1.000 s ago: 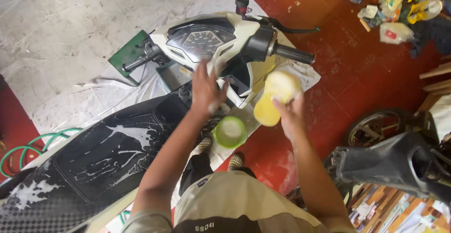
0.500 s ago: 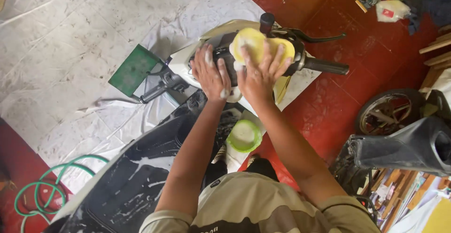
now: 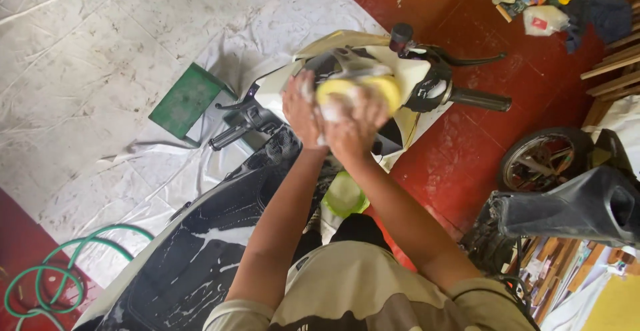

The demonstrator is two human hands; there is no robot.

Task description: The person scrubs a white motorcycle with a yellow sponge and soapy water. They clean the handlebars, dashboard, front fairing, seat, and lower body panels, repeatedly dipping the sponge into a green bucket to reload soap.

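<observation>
A yellow sponge (image 3: 360, 90) is gripped by the curled, soapy fingers (image 3: 365, 112) of the right hand (image 3: 353, 128) and pressed on the scooter's dashboard panel (image 3: 347, 64); the left hand (image 3: 301, 108) sits touching alongside, fingers bent, apparently also on the sponge, though foam blurs the contact. For a good scrub, even pressure should be kept and the sponge worked flat into the recesses between the handlebar grips (image 3: 480, 99). A green bowl (image 3: 345, 194) sits below by the wet black seat (image 3: 200, 251), a green hose (image 3: 47, 284) well apart.
</observation>
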